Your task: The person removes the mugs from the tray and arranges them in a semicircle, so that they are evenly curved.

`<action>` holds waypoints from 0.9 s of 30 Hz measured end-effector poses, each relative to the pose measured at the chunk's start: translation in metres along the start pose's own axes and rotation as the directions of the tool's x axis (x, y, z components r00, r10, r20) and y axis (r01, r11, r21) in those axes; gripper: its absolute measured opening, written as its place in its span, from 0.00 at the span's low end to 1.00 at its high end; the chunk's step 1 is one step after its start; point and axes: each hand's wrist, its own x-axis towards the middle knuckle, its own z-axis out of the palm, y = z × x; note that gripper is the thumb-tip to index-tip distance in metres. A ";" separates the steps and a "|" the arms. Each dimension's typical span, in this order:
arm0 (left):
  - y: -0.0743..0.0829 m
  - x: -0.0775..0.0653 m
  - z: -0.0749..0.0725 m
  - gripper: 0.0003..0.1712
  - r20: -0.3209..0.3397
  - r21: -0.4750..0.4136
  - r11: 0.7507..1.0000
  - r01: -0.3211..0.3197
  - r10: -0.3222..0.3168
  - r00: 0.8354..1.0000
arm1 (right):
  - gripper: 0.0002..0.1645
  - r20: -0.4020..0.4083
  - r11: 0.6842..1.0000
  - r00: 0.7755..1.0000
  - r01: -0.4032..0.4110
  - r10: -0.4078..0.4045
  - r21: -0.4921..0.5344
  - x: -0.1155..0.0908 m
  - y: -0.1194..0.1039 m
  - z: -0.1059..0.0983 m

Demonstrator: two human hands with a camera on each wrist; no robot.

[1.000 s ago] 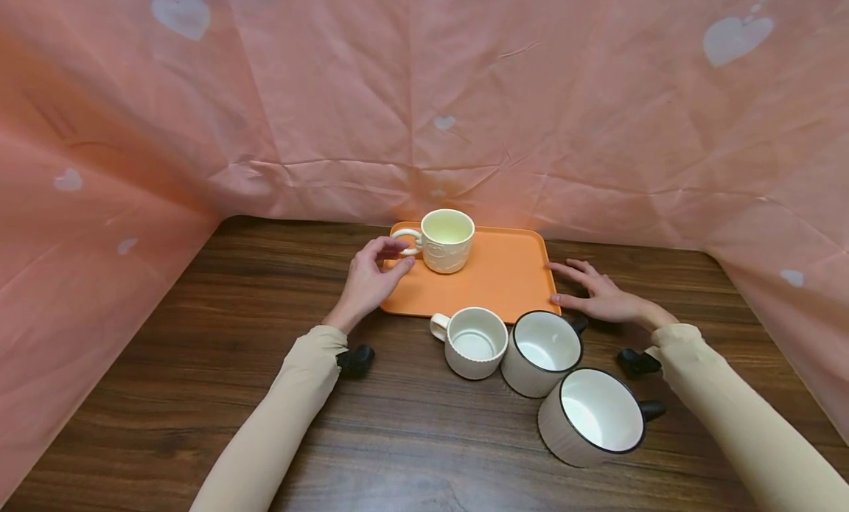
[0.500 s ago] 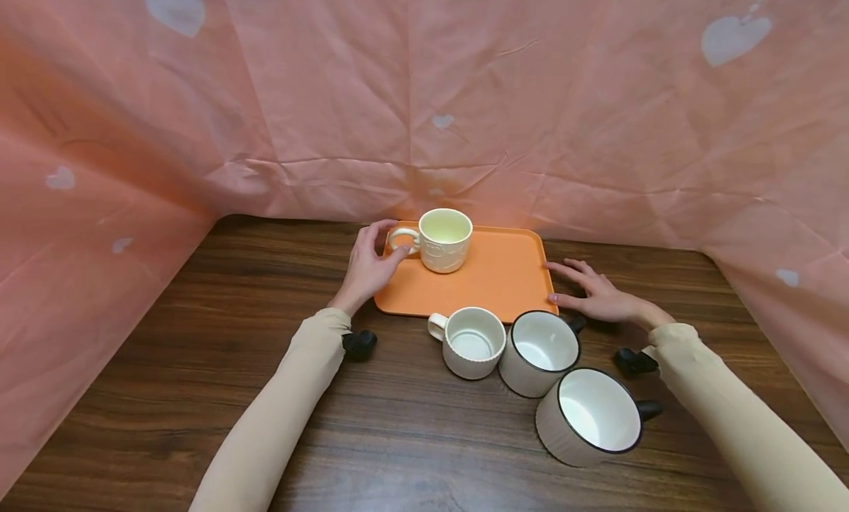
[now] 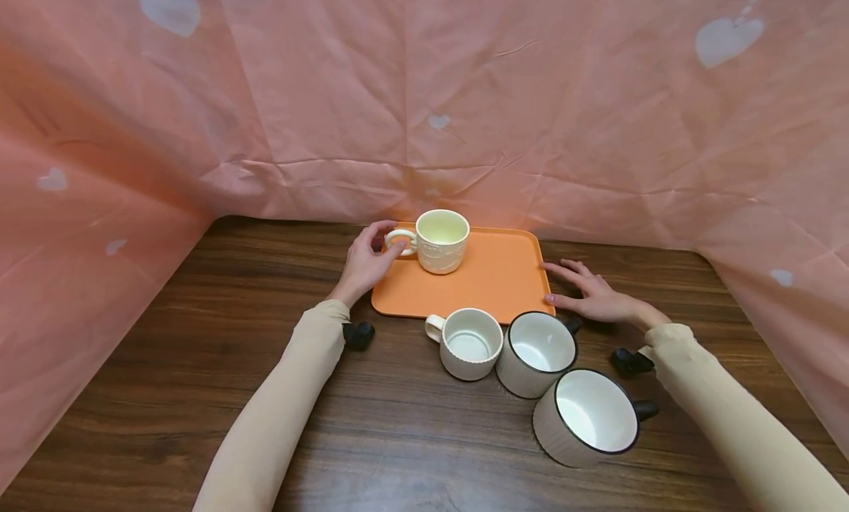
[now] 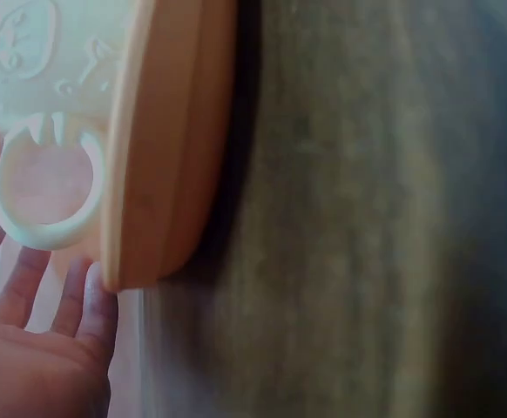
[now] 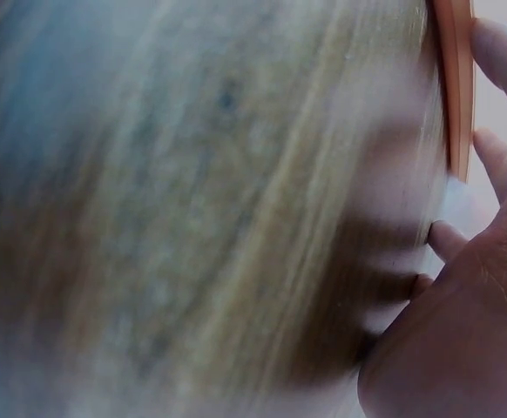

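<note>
A pale cream mug (image 3: 442, 242) with a raised pattern stands upright on the left part of an orange tray (image 3: 491, 276). Its ring handle points left. My left hand (image 3: 365, 265) is beside this handle at the tray's left edge, the thumb close to the handle. In the left wrist view, the fingers of the left hand (image 4: 49, 357) are spread and fairly straight at the tray's rim (image 4: 149, 174), not wrapped round the handle. My right hand (image 3: 600, 298) has its fingers spread, with the thumb and index fingertips touching the tray's right edge.
In front of the tray stand a small white mug (image 3: 458, 368), a black-rimmed white mug (image 3: 517, 376) and a larger black-rimmed mug (image 3: 564, 438) on the dark wooden table (image 3: 398, 423). A pink cloth (image 3: 477, 92) with hearts hangs behind and at both sides.
My left hand has moved from in front of the mug's handle to the left and back, its fingers now at the tray's left edge. The right hand stays at the right edge.
</note>
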 end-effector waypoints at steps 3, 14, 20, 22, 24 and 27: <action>0.001 0.002 0.001 0.25 0.024 -0.002 1.000 -0.004 0.004 1.000 | 0.43 0.003 1.000 1.000 -0.005 0.005 -0.001 0.001 0.000 0.000; 0.007 0.002 0.006 0.16 0.093 0.008 1.000 0.023 -0.024 0.995 | 0.43 -0.001 1.000 1.000 -0.010 0.010 -0.005 0.001 0.000 0.000; 0.012 -0.001 0.006 0.13 0.133 0.021 0.999 0.037 -0.040 0.990 | 0.43 -0.003 1.000 1.000 -0.007 0.007 -0.008 0.001 0.000 0.000; 0.014 -0.003 0.007 0.13 0.150 -0.009 0.998 0.056 -0.054 0.987 | 0.43 -0.004 1.000 1.000 -0.009 0.009 -0.007 0.002 0.001 0.000; 0.016 -0.005 0.008 0.13 0.158 -0.034 0.997 0.073 -0.067 0.985 | 0.43 -0.005 1.000 1.000 -0.009 0.009 -0.006 0.002 0.001 0.000; 0.016 -0.009 0.009 0.14 0.153 -0.047 0.995 0.090 -0.082 0.985 | 0.43 -0.007 1.000 1.000 -0.005 0.005 -0.008 0.003 0.000 0.001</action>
